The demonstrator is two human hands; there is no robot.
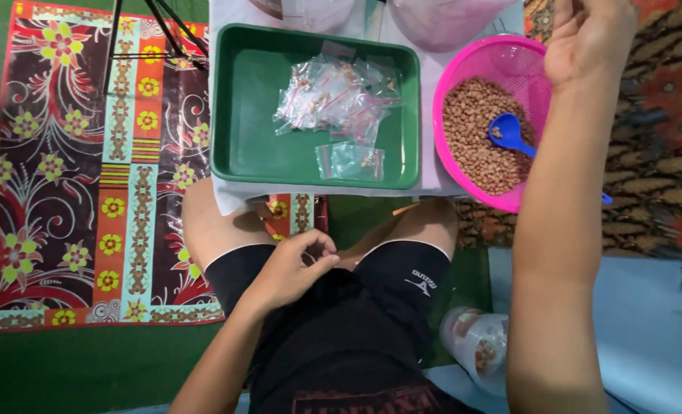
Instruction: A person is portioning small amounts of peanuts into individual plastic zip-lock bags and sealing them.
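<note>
Left hand [291, 268] loosely curled in lap, fingertips pinched, nothing visible inside. Right hand [586, 38] raised past pink basket [463, 57], grip hidden, cannot tell. Peanuts [475, 134] and blue scoop [509, 134] just under right forearm: judged risk, forearm nudging rim, spilling nuts. Small bags [333, 96] in green tray [241, 100] ahead of left hand.

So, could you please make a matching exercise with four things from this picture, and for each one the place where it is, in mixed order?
Things:
1. small plastic bags
2. blue spoon
3. left hand
4. right hand

Places:
A. over the far rim of the pink basket
B. in the green tray
C. on the peanuts in the pink basket
D. on the lap, above the black shorts

Pairs: 1-B, 2-C, 3-D, 4-A
</note>
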